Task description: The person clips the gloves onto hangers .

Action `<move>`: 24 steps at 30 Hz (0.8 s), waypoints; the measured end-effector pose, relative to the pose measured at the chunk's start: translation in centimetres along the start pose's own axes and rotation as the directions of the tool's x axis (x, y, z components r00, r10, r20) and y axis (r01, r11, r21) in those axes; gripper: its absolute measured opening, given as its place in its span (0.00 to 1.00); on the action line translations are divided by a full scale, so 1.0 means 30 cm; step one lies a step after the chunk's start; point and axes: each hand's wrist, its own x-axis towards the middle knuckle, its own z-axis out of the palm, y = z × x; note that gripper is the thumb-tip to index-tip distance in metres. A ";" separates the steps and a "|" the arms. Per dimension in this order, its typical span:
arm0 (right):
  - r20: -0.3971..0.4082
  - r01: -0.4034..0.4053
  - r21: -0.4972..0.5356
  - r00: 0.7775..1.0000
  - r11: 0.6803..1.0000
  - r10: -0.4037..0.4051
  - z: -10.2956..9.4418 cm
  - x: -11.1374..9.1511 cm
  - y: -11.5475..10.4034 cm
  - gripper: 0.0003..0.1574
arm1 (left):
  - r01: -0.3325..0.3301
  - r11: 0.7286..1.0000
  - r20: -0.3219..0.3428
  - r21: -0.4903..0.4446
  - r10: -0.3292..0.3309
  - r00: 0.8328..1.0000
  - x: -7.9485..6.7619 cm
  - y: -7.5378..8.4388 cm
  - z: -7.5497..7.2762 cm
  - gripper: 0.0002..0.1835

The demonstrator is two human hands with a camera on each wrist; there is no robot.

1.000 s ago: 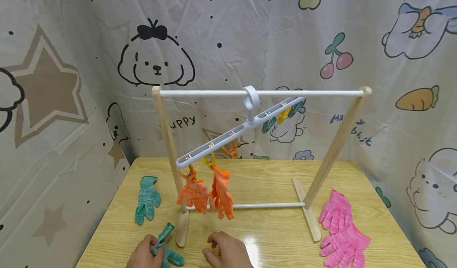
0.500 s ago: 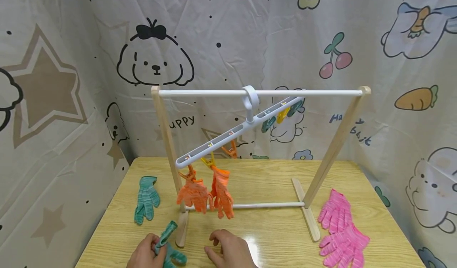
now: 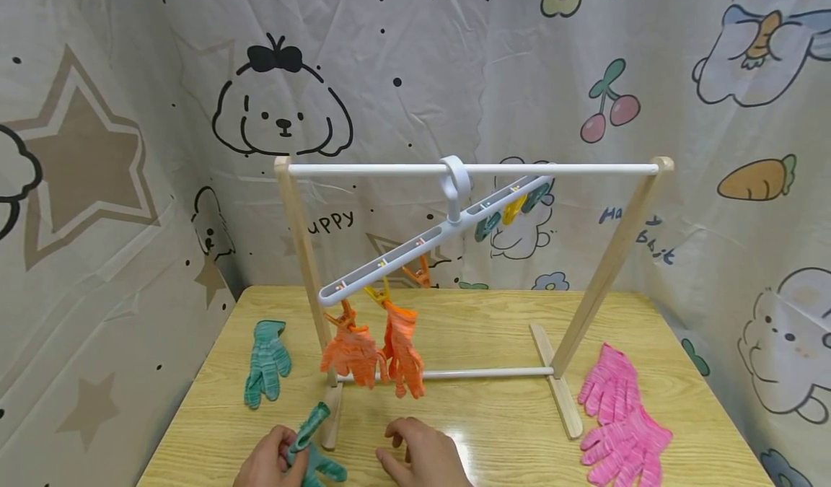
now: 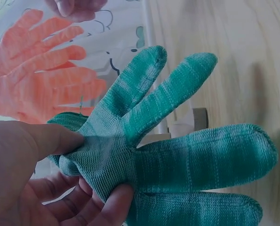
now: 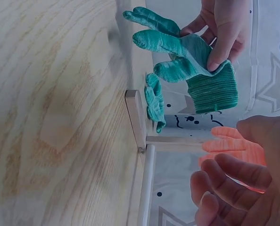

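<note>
My left hand (image 3: 267, 462) pinches a green knit glove (image 4: 187, 165) between thumb and fingers, its cuff pointing up in the head view. In the left wrist view several glove fingers spread away from my grip. My right hand (image 3: 425, 455) is to the right of it over the table, fingers loosely bent, holding nothing. Two orange gloves (image 3: 404, 353) hang from clips at the low left end of a tilted grey clip hanger (image 3: 415, 243). A second green glove (image 3: 266, 364) lies on the table at left.
A rack with wooden legs (image 3: 600, 278) and a white top bar (image 3: 552, 169) carries the hanger. Free orange, yellow and green clips (image 3: 487, 226) hang along it. Two pink gloves (image 3: 626, 440) lie on the table (image 3: 493, 407) at right. A printed curtain (image 3: 402, 61) surrounds the table.
My left hand has shifted slightly right with the green glove, whose cuff has risen a little. My right hand has drifted slightly right. The hanger and its orange gloves stay in place.
</note>
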 end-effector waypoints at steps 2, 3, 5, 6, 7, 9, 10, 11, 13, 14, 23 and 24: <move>-0.016 0.009 -0.004 1.000 1.000 -0.009 -0.001 -0.003 0.004 0.24 | -0.007 1.000 0.010 -0.003 0.007 1.000 -0.003 0.006 -0.001 0.10; -0.022 0.012 -0.007 1.000 1.000 -0.012 -0.001 -0.004 0.007 0.25 | -0.011 1.000 0.012 -0.004 0.011 1.000 -0.005 0.009 -0.002 0.10; -0.036 0.012 -0.003 0.999 1.000 -0.012 -0.002 -0.006 0.010 0.25 | -0.020 1.000 0.010 -0.004 0.020 1.000 -0.011 0.015 -0.003 0.10; -0.045 0.014 -0.005 0.999 1.000 -0.015 -0.003 -0.008 0.012 0.25 | -0.020 1.000 0.005 -0.005 0.020 1.000 -0.015 0.019 -0.004 0.10; -0.048 0.007 0.000 0.999 1.000 -0.007 -0.003 -0.010 0.013 0.25 | -0.030 1.000 -0.005 -0.008 0.030 1.000 -0.018 0.022 -0.004 0.10; -0.051 -0.004 0.005 0.999 1.000 0.004 -0.005 -0.015 0.017 0.25 | -0.039 0.999 -0.024 -0.013 0.038 0.999 -0.025 0.031 -0.005 0.10; -0.049 -0.007 0.002 0.999 1.000 0.007 -0.006 -0.017 0.020 0.25 | -0.049 0.999 -0.035 -0.019 0.049 0.998 -0.029 0.035 -0.005 0.10; -0.048 -0.008 0.000 0.999 1.000 0.008 -0.007 -0.021 0.023 0.25 | -0.061 0.998 -0.044 -0.024 0.060 0.997 -0.032 0.038 -0.005 0.10; -0.043 -0.014 -0.002 0.999 1.000 0.014 -0.009 -0.025 0.028 0.24 | -0.067 0.997 -0.060 -0.033 0.065 0.996 -0.038 0.047 -0.005 0.09; -0.044 -0.013 -0.004 0.999 1.000 0.013 -0.011 -0.028 0.030 0.24 | -0.064 0.997 -0.064 -0.036 0.062 0.996 -0.041 0.051 -0.005 0.09; -0.086 0.039 -0.012 0.996 0.999 -0.040 -0.028 -0.039 0.056 0.22 | -0.077 0.995 -0.094 -0.056 0.072 0.993 -0.061 0.083 -0.015 0.07; -0.081 0.035 -0.008 0.996 0.999 -0.036 -0.031 -0.040 0.058 0.22 | -0.081 0.995 -0.095 -0.058 0.075 0.993 -0.063 0.087 -0.016 0.07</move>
